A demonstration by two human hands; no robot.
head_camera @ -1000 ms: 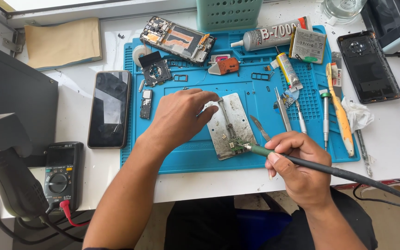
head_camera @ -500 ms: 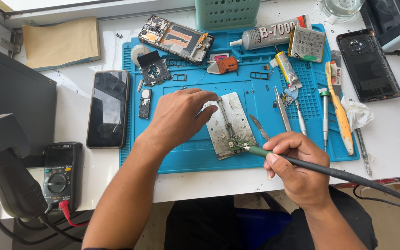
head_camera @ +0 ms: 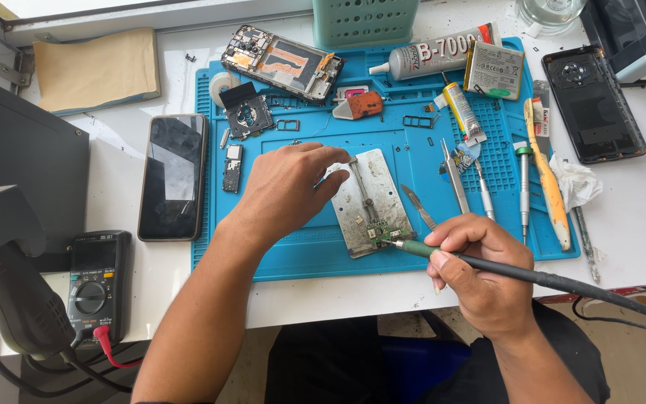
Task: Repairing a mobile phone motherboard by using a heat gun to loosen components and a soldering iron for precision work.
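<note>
My left hand (head_camera: 287, 187) rests palm-down on a blue work mat (head_camera: 285, 254), its fingertips pressed on the top left edge of a metal holder plate (head_camera: 368, 196). A small green circuit board (head_camera: 380, 235) is clamped at the plate's lower end. My right hand (head_camera: 478, 265) grips a soldering iron (head_camera: 487, 263) like a pen. The iron has a green collar and a dark cable, and its tip touches the small board.
On the mat lie an opened phone frame (head_camera: 282, 61), a glue tube (head_camera: 435, 52), a battery (head_camera: 494, 69), tweezers (head_camera: 454, 176), screwdrivers (head_camera: 523, 187) and a toothbrush (head_camera: 547, 179). A dark phone (head_camera: 173, 176) and multimeter (head_camera: 95, 280) sit left, a phone back cover (head_camera: 592, 101) right.
Both hands stay in place; the iron tip remains on the small board. Only the head view has shifted slightly.
</note>
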